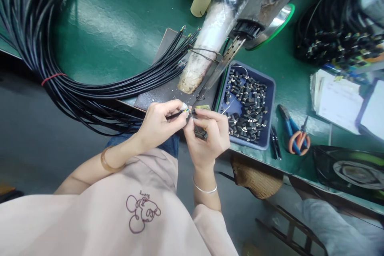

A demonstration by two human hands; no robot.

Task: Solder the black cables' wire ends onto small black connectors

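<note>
Between the thumb and index finger of my left hand (pixel 162 122) is the end of a black cable (pixel 171 116), its thin coloured wires bared at the tip. My right hand (pixel 207 130) is closed in a pinch just opposite, on what looks like a small connector (pixel 193 111), mostly covered by the fingers. The wire ends and the connector meet between the two hands. Just beyond my fingertips, the metal tip of a soldering iron (pixel 207 85) points down toward them. A blue tray (pixel 271 108) holding many black connectors (pixel 247 98) stands right of my right hand.
A thick bundle of black cables (pixel 45 48) curves in from the left onto a dark plate (pixel 147 98). A wrapped white tube (pixel 204 44) lies beside the iron. Orange-and-blue pliers (pixel 295 134), tweezers (pixel 275 143) and papers (pixel 336 98) are on the right of the green table (pixel 120 20).
</note>
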